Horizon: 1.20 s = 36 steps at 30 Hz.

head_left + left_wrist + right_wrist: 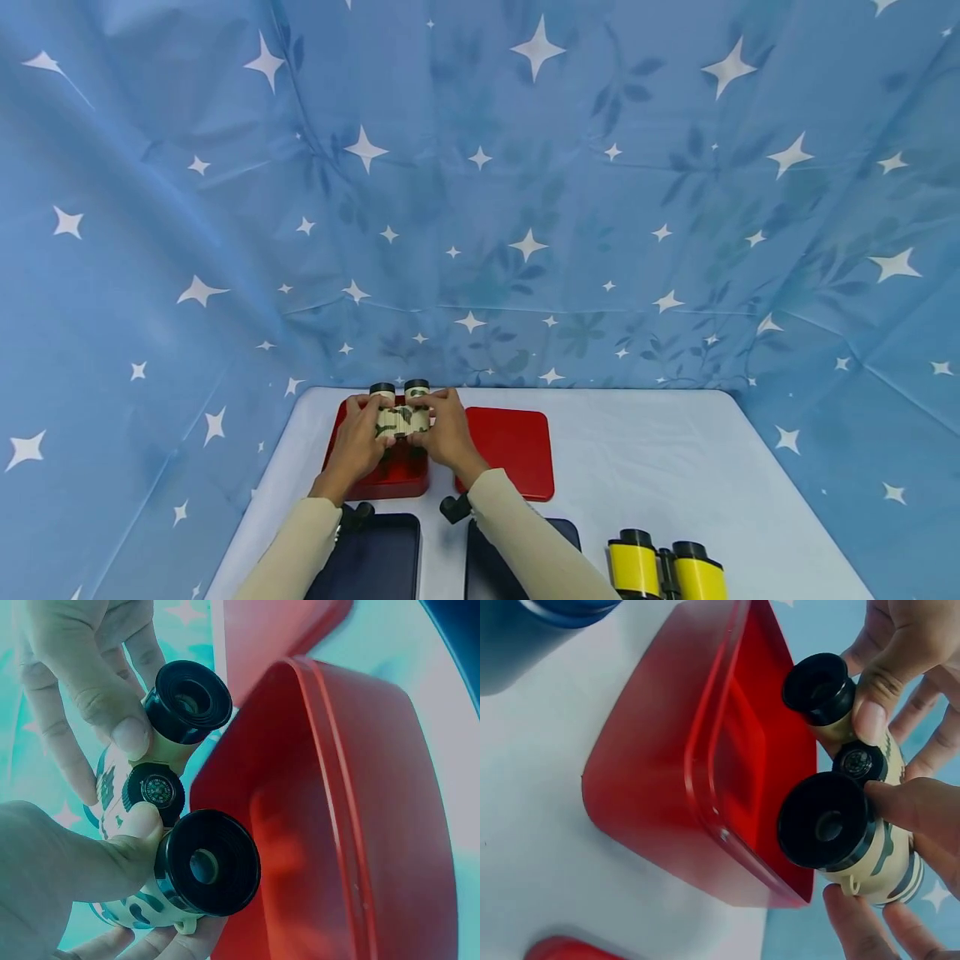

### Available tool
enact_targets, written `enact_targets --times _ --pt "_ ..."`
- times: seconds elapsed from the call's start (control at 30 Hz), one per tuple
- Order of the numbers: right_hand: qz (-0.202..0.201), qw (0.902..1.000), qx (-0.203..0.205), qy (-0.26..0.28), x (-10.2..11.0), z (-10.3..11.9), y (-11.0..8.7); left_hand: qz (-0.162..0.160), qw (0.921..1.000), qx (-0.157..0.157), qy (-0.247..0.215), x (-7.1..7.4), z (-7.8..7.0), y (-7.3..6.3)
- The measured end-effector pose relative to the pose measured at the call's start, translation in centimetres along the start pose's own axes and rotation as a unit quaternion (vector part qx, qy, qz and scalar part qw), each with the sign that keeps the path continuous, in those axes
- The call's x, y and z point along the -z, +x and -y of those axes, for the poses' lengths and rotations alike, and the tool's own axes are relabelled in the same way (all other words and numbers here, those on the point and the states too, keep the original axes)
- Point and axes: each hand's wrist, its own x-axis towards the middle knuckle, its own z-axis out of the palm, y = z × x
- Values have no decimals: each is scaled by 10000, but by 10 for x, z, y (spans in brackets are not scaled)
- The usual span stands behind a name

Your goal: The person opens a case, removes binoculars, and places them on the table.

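A pair of camouflage-patterned binoculars [403, 422] is held over the open red box [390, 490], eyepieces facing the wearer in the wrist views. My left hand [358, 442] grips the barrel on the left. On the other barrel, my right hand [448, 429] has its fingers curled round the side. Between the black eyepieces sits a small compass dial [159, 791], with a thumb close beside it in the left wrist view. The box's inside is partly hidden by the hands in the head view.
A flat red lid [517, 446] lies right of the box on the white table [637, 450]. Nearer the wearer are two dark trays, a left one [382, 558] and a right one [487, 575] partly under the sleeve. Yellow-and-black binoculars [633, 571] stand at front right.
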Motion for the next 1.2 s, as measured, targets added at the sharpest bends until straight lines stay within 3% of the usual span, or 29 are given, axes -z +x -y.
enact_targets --times 0.5,1.2 --pt "-246 9995 -97 -146 34 -3 -9 -11 9997 -13 -248 -10 -33 6" --pt "-762 9965 -99 -328 85 -29 -27 62 9977 -470 -475 -38 -83 12"
